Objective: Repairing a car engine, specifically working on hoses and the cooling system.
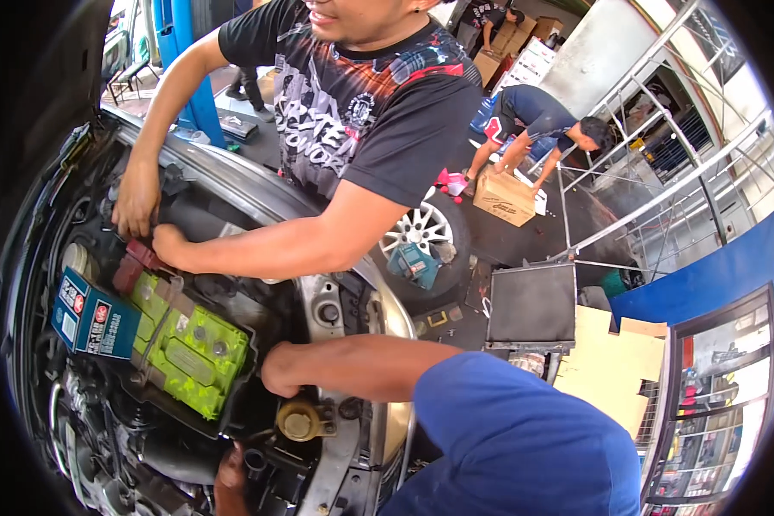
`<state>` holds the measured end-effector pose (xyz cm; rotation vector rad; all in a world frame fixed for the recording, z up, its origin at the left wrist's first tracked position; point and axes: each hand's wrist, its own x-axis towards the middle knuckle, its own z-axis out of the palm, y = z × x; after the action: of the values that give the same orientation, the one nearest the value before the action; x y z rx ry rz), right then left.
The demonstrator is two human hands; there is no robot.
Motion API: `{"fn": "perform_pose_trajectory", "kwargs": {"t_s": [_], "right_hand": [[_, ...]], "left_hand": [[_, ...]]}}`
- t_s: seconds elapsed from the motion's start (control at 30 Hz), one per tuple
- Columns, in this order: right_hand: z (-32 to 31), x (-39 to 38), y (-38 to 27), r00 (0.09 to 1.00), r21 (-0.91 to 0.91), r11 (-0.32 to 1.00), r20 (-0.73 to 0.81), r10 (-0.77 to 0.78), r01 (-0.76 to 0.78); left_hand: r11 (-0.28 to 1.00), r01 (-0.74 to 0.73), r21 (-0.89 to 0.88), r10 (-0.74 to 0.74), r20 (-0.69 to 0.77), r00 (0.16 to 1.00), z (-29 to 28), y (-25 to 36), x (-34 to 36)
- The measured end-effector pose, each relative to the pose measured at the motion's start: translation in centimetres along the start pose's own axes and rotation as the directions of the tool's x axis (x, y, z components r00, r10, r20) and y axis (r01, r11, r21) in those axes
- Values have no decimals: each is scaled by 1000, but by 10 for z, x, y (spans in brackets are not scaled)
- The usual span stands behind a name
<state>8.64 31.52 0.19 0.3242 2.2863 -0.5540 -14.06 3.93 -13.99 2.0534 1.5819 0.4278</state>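
Reaching into an engine bay [340,460], the person's right hand [279,370] goes down just beside the right side of a yellow-green battery [185,357]; its fingers are hidden, so whether they are spread or pinching cannot be told. The battery sits left of centre, a dark strap [165,324] across its top. The left hand [230,469] shows at the near edge, close to a black hose [181,456]; its grip, too, cannot be told. A blue box [95,318] lies at the battery's left side. On the far side, a co-worker [361,112] leans in, both hands near a red terminal cover [132,268]. Farther right, another person [537,120] bends over a cardboard box [505,196].
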Motion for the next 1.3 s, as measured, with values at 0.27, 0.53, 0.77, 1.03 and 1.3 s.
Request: {"fn": "perform_pose_trajectory", "kwargs": {"t_s": [0.27, 0.53, 0.77, 1.03, 1.3], "right_hand": [[-7, -23, -5, 986, -100, 992, -143, -91, 77], [2, 5, -6, 999, 1, 999, -6, -45, 45], [5, 12, -7, 991, -83, 994, -104, -86, 77], [15, 24, -9, 987, -135, 984, -92, -130, 117], [5, 11, -7, 981, -81, 984, -100, -165, 157]], "left_hand": [[984, -163, 72, 176, -246, 953, -9, 11, 4], [976, -205, 80, 217, -203, 955, -6, 12, 4], [923, 226, -311, -248, -33, 968, -31, 53, 30], [554, 672, -491, -651, 247, 717, -62, 91, 47], [691, 514, -508, -546, 101, 832, -43, 72, 27]]}}
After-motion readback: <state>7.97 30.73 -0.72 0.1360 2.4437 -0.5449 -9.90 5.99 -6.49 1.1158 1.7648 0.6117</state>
